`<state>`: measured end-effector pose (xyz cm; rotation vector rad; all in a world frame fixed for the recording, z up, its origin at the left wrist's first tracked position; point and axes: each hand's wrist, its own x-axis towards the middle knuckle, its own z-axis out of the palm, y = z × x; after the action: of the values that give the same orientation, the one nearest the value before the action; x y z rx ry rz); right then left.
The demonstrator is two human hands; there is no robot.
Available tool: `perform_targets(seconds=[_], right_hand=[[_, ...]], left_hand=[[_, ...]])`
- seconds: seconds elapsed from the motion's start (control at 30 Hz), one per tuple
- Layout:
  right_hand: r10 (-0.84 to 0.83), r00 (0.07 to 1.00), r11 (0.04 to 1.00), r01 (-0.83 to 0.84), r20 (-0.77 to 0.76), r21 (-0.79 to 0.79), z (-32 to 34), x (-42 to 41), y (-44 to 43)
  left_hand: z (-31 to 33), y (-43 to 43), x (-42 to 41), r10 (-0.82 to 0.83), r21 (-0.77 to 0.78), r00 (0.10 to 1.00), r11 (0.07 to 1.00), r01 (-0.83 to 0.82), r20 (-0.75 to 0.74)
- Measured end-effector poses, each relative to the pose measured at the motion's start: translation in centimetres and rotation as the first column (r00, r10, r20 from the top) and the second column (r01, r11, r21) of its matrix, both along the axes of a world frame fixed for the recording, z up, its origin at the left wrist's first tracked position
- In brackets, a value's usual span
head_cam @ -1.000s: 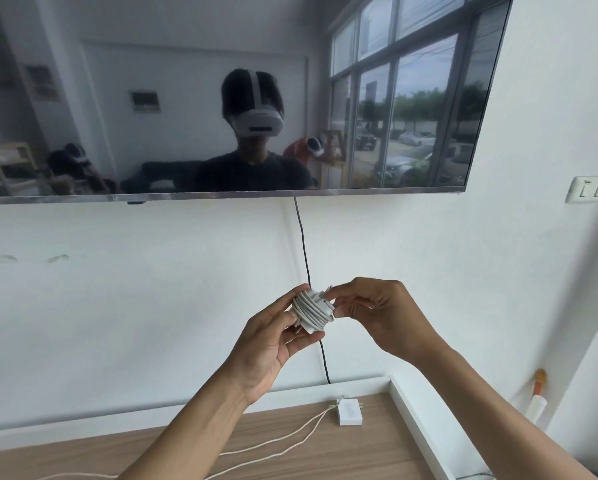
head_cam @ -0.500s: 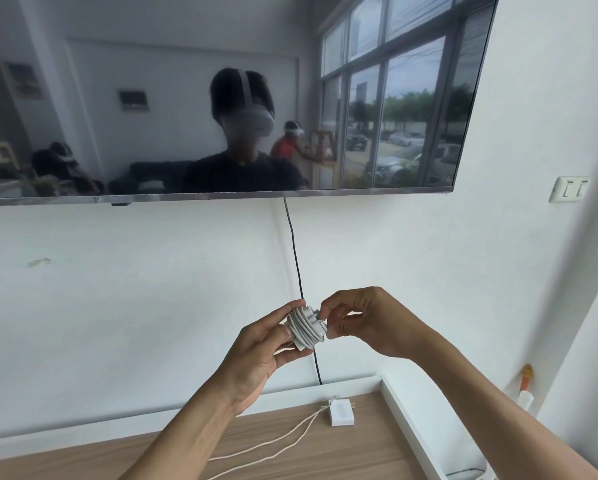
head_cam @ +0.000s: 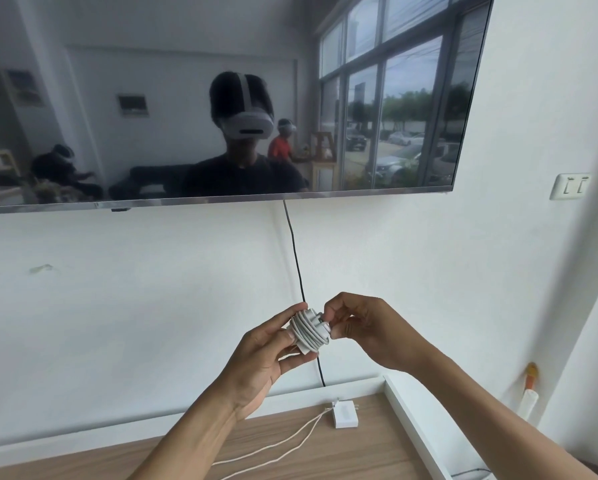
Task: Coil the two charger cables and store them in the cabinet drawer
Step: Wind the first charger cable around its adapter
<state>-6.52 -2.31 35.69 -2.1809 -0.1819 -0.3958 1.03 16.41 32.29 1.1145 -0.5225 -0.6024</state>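
Both hands clamp one coiled charger cable (head_cam: pixel 308 329) in mid-air before the white wall (head_cam: pixel 135 306): the left hand (head_cam: pixel 266 358) cradles the bundle between thumb and fingers, the right hand (head_cam: pixel 363 329) pinches its end. Above hangs a television (head_cam: pixel 186 98), its black cord (head_cam: pixel 296 258) running down behind the coil. Below, the wooden cabinet top (head_cam: pixel 360 452) carries the second charger (head_cam: pixel 344 414), its cable (head_cam: pixel 283 445) lying loose and uncoiled.

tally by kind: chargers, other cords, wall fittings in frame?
White chargers: 2, one wound with its cable between left hand and right hand, one uncoiled charger on the wooden top
Black cord: 1
Wall switch plate: 1
Total: 4
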Motion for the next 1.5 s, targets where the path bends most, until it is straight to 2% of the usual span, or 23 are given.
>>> perform_targets(seconds=[0.1,0.27,0.9,1.03,1.13,1.3,1.5], right_hand=[[0.036,0.999,0.998,-0.036,0.002,0.058,-0.2,-0.2,-0.1],[0.038,0.999,0.999,-0.038,-0.016,-0.014,-0.3,-0.4,-0.2],[-0.044,0.964,0.975,0.099,0.262,-0.199,-2.3,-1.6,1.1],[-0.128,0.934,0.976,0.178,0.335,-0.123,-3.1,-1.6,1.4],[-0.194,0.918,0.979,0.205,0.346,0.005,-3.4,-1.4,1.7],[-0.033,0.985,0.989,0.007,0.170,0.151,-2.4,-1.4,0.7],[-0.004,0.988,0.981,-0.026,0.151,0.192,-1.5,-1.6,0.2]], left_hand=[[0.2,0.1,0.1,-0.020,0.014,1.000,1.000,0.019,0.016],[0.1,0.3,0.1,-0.017,0.017,0.999,1.000,0.017,0.051],[-1.3,-0.5,-1.3,0.005,-0.027,0.999,1.000,-0.004,0.040],[-1.2,-0.6,-1.4,0.003,-0.058,1.000,0.998,-0.004,-0.013],[-0.8,-0.7,-1.4,0.009,-0.069,0.999,0.998,-0.011,-0.040],[-0.5,-0.2,-1.2,-0.010,-0.098,0.996,0.995,0.001,-0.091],[0.1,0.1,-1.3,-0.032,-0.079,0.998,0.996,0.029,-0.047]])
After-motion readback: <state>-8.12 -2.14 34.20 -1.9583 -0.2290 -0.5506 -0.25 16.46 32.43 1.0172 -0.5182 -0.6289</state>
